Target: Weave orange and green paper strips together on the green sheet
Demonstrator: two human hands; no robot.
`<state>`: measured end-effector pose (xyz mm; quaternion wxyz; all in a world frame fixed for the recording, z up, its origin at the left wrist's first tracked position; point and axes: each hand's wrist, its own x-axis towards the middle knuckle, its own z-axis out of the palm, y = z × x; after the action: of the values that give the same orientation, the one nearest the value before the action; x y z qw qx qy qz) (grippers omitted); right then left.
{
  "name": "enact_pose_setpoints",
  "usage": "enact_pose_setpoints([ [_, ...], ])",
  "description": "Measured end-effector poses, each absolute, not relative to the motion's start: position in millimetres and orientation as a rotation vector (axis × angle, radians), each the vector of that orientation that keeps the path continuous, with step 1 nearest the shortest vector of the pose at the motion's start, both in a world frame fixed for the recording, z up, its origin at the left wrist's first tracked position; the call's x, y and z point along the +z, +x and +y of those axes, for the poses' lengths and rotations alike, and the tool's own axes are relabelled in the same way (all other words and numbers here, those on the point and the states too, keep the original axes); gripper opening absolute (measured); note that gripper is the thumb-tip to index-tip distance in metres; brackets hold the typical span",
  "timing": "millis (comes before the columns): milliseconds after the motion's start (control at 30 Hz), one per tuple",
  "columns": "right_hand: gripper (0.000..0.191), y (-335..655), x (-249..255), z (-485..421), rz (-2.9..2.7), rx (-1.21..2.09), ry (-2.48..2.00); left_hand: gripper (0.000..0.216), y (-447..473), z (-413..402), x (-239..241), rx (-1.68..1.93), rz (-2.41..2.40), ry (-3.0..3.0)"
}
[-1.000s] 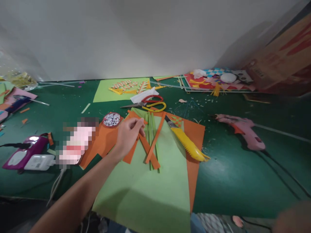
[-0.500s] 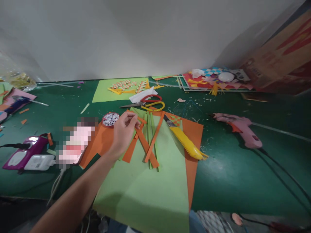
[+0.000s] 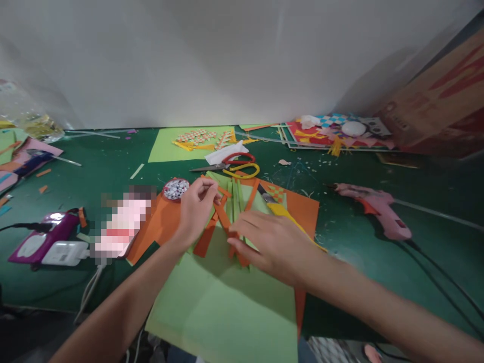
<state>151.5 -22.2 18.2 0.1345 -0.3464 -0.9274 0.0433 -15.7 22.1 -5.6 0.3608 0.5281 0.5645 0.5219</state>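
Over the woven ends of some paper strips, my left hand [image 3: 196, 209] has thumb and fingertips pressed together; what they hold, if anything, is hidden. My right hand [image 3: 272, 239] reaches across from the right, thumb and forefinger closing on an orange paper strip [image 3: 235, 247]. Green paper strips [image 3: 235, 194] run between the hands, crossed by more orange ones. All lie on a light green sheet [image 3: 223, 307], with an orange sheet [image 3: 302, 206] under it. The yellow-handled knife [image 3: 282, 209] is partly covered by my right hand and forearm.
Red-and-yellow-handled scissors [image 3: 242, 165] lie beyond the strips. A round box of pins [image 3: 176, 189] is beside my left hand. Phone [image 3: 123, 222], cable and purple device [image 3: 41, 237] are left; a pink glue gun [image 3: 378, 206] with cord is right. Woven paper pieces [image 3: 196, 137] lie behind.
My right hand has come in from the right onto the orange strips, partly covering the knife. My left hand stays pinched in nearly the same place. The view has shifted slightly.
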Motion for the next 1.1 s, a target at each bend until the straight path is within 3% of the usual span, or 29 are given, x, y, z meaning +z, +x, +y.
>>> enact_pose_setpoints([
  [267,0.015,121,-12,-7,-2.738,-0.003,-1.279,0.01,-14,22,-4,1.338,1.462,1.354],
  [400,0.022,123,-10,-7,-2.686,0.051,-1.352,0.009,-14,21,-5,1.332,1.456,1.356],
  [600,0.023,134,-10,3,-2.365,0.435,-1.475,0.01,-14,21,-4,1.324,1.482,1.36],
  [767,0.007,144,-10,15,-1.846,0.941,-1.266,0.009,-14,21,-3,1.354,1.476,1.338],
  [1100,0.008,139,-8,7,-1.641,1.092,-1.031,0.027,-12,17,0,1.185,1.28,1.436],
])
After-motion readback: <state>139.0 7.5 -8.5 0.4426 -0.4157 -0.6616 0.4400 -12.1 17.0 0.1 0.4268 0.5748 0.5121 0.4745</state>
